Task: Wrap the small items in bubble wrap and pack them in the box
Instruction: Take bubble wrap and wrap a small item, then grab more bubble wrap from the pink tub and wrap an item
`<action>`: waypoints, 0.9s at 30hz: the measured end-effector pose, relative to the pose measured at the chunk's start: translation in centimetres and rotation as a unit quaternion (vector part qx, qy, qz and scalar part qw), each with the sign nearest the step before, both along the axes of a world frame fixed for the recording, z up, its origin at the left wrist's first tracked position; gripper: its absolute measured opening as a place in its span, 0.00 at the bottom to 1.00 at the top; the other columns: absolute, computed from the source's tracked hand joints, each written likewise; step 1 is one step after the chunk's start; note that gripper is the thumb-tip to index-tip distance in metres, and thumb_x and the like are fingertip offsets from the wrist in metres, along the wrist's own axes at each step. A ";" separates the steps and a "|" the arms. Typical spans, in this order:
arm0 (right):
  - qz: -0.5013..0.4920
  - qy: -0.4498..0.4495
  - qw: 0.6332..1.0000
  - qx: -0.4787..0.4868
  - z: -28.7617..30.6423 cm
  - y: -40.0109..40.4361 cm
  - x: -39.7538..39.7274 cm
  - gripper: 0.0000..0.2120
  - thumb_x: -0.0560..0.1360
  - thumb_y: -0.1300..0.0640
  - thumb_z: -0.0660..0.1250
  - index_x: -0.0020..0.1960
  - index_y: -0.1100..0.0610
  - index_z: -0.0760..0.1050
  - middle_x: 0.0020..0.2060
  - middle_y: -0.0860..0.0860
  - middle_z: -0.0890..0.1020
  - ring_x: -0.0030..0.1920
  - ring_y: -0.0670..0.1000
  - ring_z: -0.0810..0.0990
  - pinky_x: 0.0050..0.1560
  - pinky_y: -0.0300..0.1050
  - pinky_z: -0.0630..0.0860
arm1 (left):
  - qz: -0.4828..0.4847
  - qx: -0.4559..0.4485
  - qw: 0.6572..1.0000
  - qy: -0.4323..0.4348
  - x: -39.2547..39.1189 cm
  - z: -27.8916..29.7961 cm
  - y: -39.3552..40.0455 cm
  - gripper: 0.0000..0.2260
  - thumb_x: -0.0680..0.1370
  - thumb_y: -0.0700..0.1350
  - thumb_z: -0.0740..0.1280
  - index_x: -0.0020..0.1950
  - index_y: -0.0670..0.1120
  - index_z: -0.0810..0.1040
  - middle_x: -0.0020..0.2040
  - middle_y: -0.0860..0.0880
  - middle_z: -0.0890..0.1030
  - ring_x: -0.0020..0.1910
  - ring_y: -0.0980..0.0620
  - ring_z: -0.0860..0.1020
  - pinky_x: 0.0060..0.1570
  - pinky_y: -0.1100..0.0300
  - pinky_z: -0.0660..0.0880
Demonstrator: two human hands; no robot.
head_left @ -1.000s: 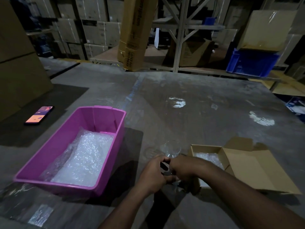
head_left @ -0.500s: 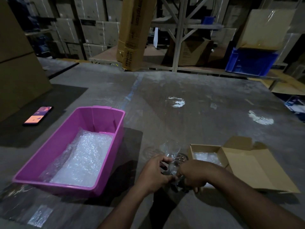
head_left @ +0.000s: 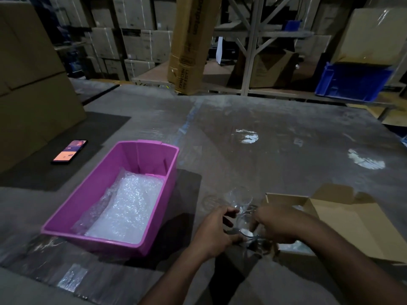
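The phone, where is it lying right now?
In the head view the phone lies screen-up at far left on a dark mat, beyond the pink bin and beside the big cardboard boxes.

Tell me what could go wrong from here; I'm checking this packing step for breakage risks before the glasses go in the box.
1. The left hand and right hand hold a bare clear glass over the hard table; a slip could crack it.
2. A second glass stands just behind, close enough to be knocked.
3. The bubble wrap lies in the pink bin, so fetching it may leave one hand on the glass.
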State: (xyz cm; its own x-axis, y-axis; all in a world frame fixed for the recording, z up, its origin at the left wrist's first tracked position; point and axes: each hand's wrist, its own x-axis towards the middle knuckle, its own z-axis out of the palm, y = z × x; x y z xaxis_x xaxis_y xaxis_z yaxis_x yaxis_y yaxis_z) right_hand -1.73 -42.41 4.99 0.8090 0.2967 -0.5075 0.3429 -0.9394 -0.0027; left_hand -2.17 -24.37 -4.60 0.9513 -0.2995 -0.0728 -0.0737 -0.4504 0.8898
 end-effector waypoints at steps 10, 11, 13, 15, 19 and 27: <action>0.032 -0.115 0.980 0.158 4.7 5.8 0.0 0.19 0.75 0.57 0.64 0.62 0.40 0.79 0.53 0.45 0.85 0.54 0.48 0.81 0.50 0.43 0.76 | 0.172 -0.063 0.976 -0.121 -0.4 7.5 9.9 0.05 0.76 0.41 0.74 0.49 0.49 0.83 0.41 0.53 0.85 0.39 0.60 0.81 0.42 0.66 0.76; 0.032 -0.114 0.973 0.197 4.4 7.2 0.6 0.19 0.74 0.58 0.63 0.60 0.40 0.80 0.50 0.45 0.86 0.49 0.45 0.82 0.48 0.42 0.77 | 0.216 -0.043 0.964 -0.149 -0.4 8.0 11.3 0.03 0.77 0.41 0.74 0.47 0.49 0.83 0.39 0.53 0.84 0.38 0.60 0.80 0.39 0.67 0.75; 0.021 -0.098 0.948 0.301 3.6 10.4 1.4 0.18 0.75 0.61 0.63 0.58 0.44 0.83 0.44 0.42 0.85 0.35 0.36 0.79 0.37 0.32 0.73 | 0.293 0.011 0.940 -0.174 -0.1 8.3 14.4 0.03 0.77 0.43 0.74 0.45 0.49 0.82 0.38 0.54 0.83 0.36 0.61 0.80 0.37 0.66 0.76; 0.018 -0.103 0.925 0.365 2.9 13.6 1.7 0.16 0.77 0.63 0.64 0.57 0.48 0.85 0.43 0.41 0.84 0.32 0.32 0.76 0.33 0.26 0.67 | 0.327 0.107 0.930 -0.130 0.9 7.7 17.9 0.04 0.76 0.48 0.75 0.48 0.51 0.83 0.41 0.54 0.84 0.39 0.59 0.81 0.42 0.58 0.80; 0.023 -0.109 0.904 0.414 1.5 18.2 1.4 0.15 0.76 0.62 0.65 0.55 0.50 0.85 0.51 0.43 0.87 0.48 0.40 0.83 0.53 0.42 0.79 | 0.243 0.376 0.893 0.045 2.9 5.9 23.1 0.27 0.72 0.61 0.75 0.65 0.47 0.78 0.63 0.49 0.81 0.58 0.48 0.80 0.59 0.53 0.76; 0.041 -0.106 0.909 0.400 0.6 20.8 0.7 0.16 0.75 0.64 0.63 0.54 0.51 0.86 0.52 0.44 0.86 0.51 0.45 0.83 0.54 0.43 0.79 | 0.139 0.519 0.833 0.134 3.8 4.6 24.0 0.43 0.70 0.58 0.79 0.77 0.45 0.62 0.72 0.45 0.74 0.67 0.42 0.76 0.64 0.48 0.75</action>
